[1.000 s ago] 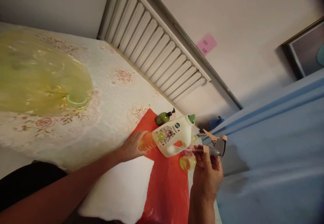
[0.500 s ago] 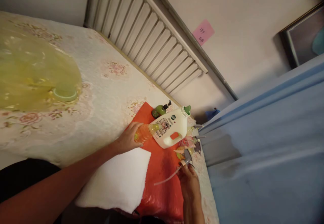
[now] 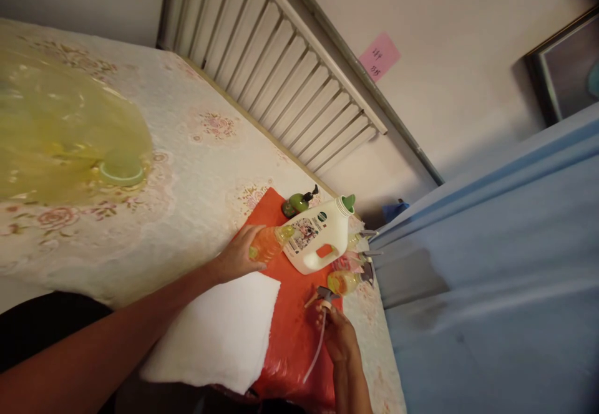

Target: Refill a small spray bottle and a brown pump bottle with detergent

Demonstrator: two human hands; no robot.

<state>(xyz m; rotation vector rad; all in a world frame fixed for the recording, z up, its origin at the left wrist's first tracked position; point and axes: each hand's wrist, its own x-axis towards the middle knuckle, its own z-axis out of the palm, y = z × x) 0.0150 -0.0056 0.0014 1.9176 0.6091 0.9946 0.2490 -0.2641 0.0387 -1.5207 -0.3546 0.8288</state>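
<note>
My left hand [image 3: 241, 253] is wrapped round a clear plastic bottle [image 3: 271, 244] with its neck uncapped, tilted beside a white jug [image 3: 318, 236]. The jug has a green cap, a printed label and a handle. In my right hand [image 3: 337, 330] is a grey spray trigger head [image 3: 325, 295], pinched at its pale collar. Its thin clear dip tube hangs down over the red sheet [image 3: 299, 333]. A white cloth [image 3: 219, 333] lies below my left hand.
Behind the jug is a green pump bottle [image 3: 296, 204]. Several spray bottles [image 3: 345, 282] with yellowish liquid lie to its right. A yellow plastic bag [image 3: 60, 133] sits far left on the flowered tablecloth [image 3: 187, 171]. A radiator [image 3: 276, 65] and blue curtain [image 3: 491, 264] border the table.
My right hand has moved left with the spray trigger head, turning it so the dip tube hangs more steeply. My left hand and the bottle have barely moved.
</note>
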